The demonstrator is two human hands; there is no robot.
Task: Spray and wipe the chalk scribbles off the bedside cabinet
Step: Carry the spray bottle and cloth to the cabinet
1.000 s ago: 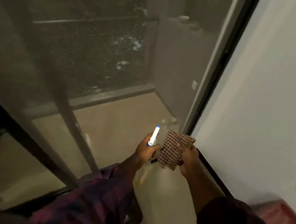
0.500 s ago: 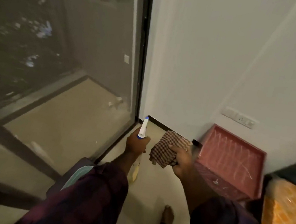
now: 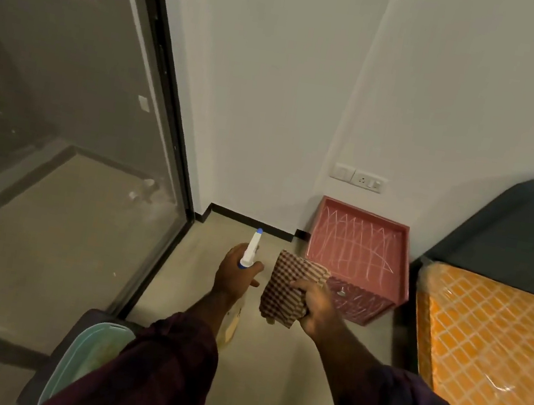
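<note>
Filling the left of the frame, a tall glass door (image 3: 65,103) in a dark frame looks out on a dim balcony. At the lower left a dark bin (image 3: 75,361) with a pale green lining sits on the floor (image 3: 268,369), partly hidden by the left sleeve. Just left of centre the left hand (image 3: 233,277) grips a spray bottle (image 3: 250,250). Its white and blue nozzle points up and away, and its body hangs below the wrist, mostly hidden. Beside it the right hand (image 3: 316,305) clutches a bunched checked cloth (image 3: 283,291), which covers the cabinet's near left corner. The pink bedside cabinet (image 3: 364,303) stands right of centre against the white wall. White chalk scribbles (image 3: 353,243) cover its top and mark its front. A switch plate (image 3: 357,177) sits on the wall above it. At the right edge, just beside the cabinet, are an orange plastic-wrapped mattress (image 3: 485,356) and a dark headboard (image 3: 532,228).
</note>
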